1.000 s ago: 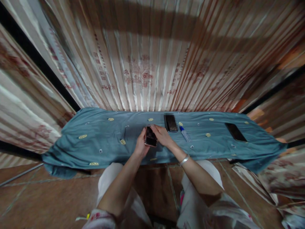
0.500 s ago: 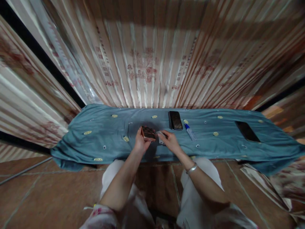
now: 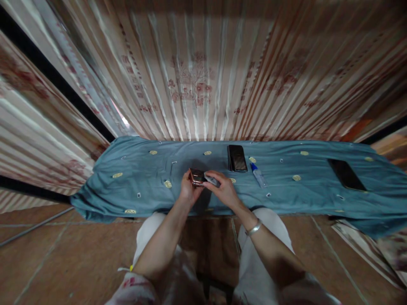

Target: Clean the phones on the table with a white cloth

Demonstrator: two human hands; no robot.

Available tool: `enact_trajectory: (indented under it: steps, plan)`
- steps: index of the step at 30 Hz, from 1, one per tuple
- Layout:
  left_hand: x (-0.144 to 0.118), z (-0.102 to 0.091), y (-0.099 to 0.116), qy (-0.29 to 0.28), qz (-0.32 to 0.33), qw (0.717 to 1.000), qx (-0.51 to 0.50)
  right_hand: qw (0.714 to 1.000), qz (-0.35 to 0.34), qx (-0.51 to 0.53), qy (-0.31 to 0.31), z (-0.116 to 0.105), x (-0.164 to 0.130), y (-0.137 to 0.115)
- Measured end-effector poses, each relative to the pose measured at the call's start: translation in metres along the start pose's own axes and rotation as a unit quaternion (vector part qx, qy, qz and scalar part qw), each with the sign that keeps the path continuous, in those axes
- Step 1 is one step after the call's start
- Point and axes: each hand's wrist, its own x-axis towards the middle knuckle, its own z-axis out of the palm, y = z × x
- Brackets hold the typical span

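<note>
My left hand [image 3: 188, 189] is wrapped round the left end of a phone [image 3: 197, 174] with a dark glossy face and a shiny copper-coloured edge. The phone is held above the blue cloth, tilted towards me. In my right hand [image 3: 225, 189] is a small crumpled grey cloth [image 3: 212, 180], pinched between thumb and fingers. The cloth touches the right end of the phone and hides part of it.
Beyond my hands, a small stack of dark phones [image 3: 238, 158] lies next to a clear bottle with a blue cap [image 3: 258, 175]. Another dark phone [image 3: 346, 174] lies far right. Patterned blue fabric [image 3: 146, 169] covers the bench; a striped curtain [image 3: 190, 80] hangs behind.
My right hand has moved left, bringing the grey cloth from beside the phone onto its right end. My left hand keeps its grip. The view has shifted slightly.
</note>
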Motion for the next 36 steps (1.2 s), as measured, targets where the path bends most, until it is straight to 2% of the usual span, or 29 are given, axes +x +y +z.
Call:
enact_trajectory:
  steps: [13,18,21,25,29,31,33,36]
  plan:
    - [0.006,0.005,-0.015,-0.019,-0.021,1.000,0.011,0.991,-0.044,-0.129,-0.010,-0.015,-0.009,0.000]
    - [0.007,0.011,-0.020,-0.018,-0.005,1.000,0.006,0.988,-0.046,-0.146,-0.033,-0.021,-0.014,0.000]
    - [0.008,0.014,-0.023,-0.041,-0.010,0.999,0.012,0.988,-0.044,-0.140,-0.048,-0.020,-0.017,0.002]
    - [0.009,0.012,-0.030,-0.062,0.004,0.997,0.037,0.994,-0.014,-0.112,0.007,-0.022,-0.013,0.010]
    - [0.007,0.008,-0.040,-0.089,0.019,0.990,0.112,0.991,0.061,-0.050,0.109,-0.030,-0.001,0.019]
    - [0.005,0.006,-0.044,-0.091,0.020,0.985,0.146,0.988,0.090,-0.011,0.128,-0.033,0.004,0.020]
    - [0.003,0.004,-0.048,-0.093,0.020,0.982,0.164,0.992,0.080,0.022,0.100,-0.033,0.006,0.018]
    - [0.001,0.001,-0.050,-0.101,0.026,0.980,0.171,0.999,0.029,0.024,0.016,-0.030,0.004,0.011]
